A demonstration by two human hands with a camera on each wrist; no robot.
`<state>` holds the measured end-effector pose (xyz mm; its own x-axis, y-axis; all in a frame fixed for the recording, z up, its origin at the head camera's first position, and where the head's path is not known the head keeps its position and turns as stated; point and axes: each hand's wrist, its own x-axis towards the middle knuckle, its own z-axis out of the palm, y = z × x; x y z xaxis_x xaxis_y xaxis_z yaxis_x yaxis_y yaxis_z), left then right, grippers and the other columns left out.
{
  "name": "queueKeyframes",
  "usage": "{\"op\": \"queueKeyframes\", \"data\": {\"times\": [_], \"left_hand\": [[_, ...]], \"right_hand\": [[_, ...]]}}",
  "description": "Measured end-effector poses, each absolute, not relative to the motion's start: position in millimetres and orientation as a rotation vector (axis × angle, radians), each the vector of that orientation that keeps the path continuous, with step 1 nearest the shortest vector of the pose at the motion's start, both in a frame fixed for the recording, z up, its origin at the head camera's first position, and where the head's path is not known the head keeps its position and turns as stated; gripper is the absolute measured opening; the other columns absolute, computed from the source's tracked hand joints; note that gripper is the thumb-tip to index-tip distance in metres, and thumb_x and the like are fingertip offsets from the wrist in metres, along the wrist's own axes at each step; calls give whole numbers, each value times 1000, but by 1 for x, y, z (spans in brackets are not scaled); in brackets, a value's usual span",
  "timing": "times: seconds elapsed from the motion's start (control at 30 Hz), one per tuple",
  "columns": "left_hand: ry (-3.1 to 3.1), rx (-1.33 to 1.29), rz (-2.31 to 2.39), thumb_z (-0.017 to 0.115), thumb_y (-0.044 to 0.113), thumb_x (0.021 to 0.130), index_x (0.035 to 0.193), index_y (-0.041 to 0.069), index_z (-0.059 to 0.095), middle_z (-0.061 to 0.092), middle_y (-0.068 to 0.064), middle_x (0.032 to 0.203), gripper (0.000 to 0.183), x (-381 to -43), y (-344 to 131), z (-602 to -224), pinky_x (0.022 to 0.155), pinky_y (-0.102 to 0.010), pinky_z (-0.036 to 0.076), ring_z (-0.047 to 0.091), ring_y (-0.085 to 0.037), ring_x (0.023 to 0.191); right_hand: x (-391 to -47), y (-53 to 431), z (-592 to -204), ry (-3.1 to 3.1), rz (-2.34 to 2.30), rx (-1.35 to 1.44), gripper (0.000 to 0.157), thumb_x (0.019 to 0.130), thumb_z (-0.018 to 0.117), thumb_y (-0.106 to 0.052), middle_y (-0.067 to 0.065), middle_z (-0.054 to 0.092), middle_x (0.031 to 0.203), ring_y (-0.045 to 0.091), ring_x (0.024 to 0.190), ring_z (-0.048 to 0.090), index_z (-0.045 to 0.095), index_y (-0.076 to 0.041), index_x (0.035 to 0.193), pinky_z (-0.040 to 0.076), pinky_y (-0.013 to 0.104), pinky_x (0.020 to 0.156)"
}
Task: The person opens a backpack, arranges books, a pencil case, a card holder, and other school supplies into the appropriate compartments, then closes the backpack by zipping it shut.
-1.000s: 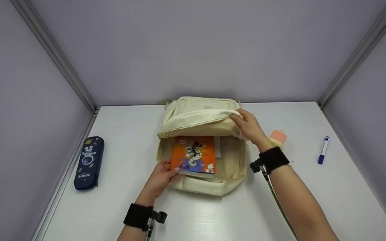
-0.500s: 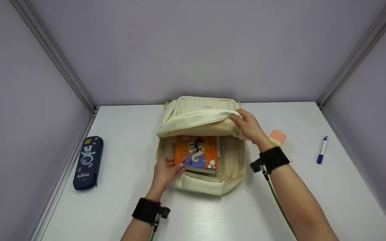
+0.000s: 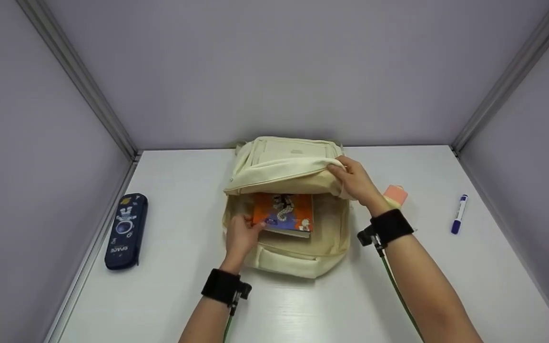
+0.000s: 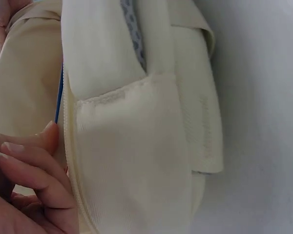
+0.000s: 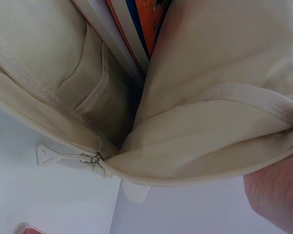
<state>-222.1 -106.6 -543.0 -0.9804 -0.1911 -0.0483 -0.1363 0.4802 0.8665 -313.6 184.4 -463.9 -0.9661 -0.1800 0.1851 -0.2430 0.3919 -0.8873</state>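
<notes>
Surface (image 3: 293, 312): smooth, semi-glossy — I see glare well in from its far edge. Backpack (image 3: 286, 171), by that edge: matt cloth, softly wrinkled; zip slider (image 5: 97, 157) metallic. Book (image 3: 298, 216) inside: paper pages, smooth printed cover. Marker (image 3: 459, 214), near the right edge: smooth plastic. Rail (image 3: 84, 81) at the far left corner: metal, dull.

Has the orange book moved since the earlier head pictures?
Yes: the orange book has slid deeper into the backpack, up and slightly right in the head view, judged against the backpack's near rim.
</notes>
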Motion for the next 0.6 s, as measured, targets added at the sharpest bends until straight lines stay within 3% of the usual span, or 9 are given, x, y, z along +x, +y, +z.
{"op": "queueKeyframes", "data": {"times": [0.4,0.6], "left_hand": [[-2675,421,-1409,80,24,83,109,-2,66,67,-12,95,39,-239,-89,-546,75,-43,50,63,-28,88],[-2681,428,-1300,75,29,88,102,3,66,66,-8,89,31,-241,-80,-551,70,-43,50,64,-27,85]], "right_hand": [[-312,187,-464,-2551,1672,402,22,100,60,-20,2,54,83,15,71,50,64,1,103,41,26,63],[-311,188,-463,-2561,1708,424,21,100,59,-18,1,53,82,14,69,49,63,3,104,40,25,62]]}}
